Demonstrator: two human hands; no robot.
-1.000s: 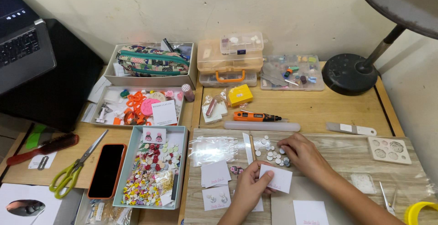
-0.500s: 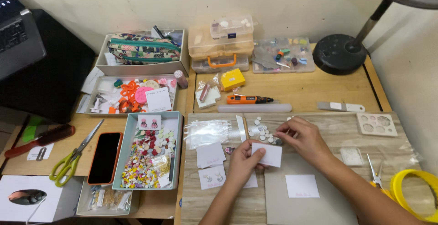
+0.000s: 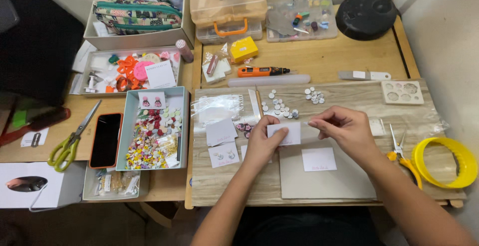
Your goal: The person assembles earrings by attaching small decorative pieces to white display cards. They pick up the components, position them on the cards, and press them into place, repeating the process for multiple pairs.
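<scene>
Warm even indoor light, soft shadows, sharp centre, dark left edge, slight wide-angle bending at corners

The left hand [image 3: 263, 143] pinches a small white card [image 3: 285, 133] while the right hand [image 3: 345, 129] touches its edge.

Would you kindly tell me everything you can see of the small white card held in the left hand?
The small white card is a plain rectangle, apparently thin paper or cardstock, lying roughly level with its long side across. The left hand pinches its left end, thumb on top. The right hand is close to its right edge; whether they touch is unclear. It sits above the wood-grain board, near the grey mat.
</scene>
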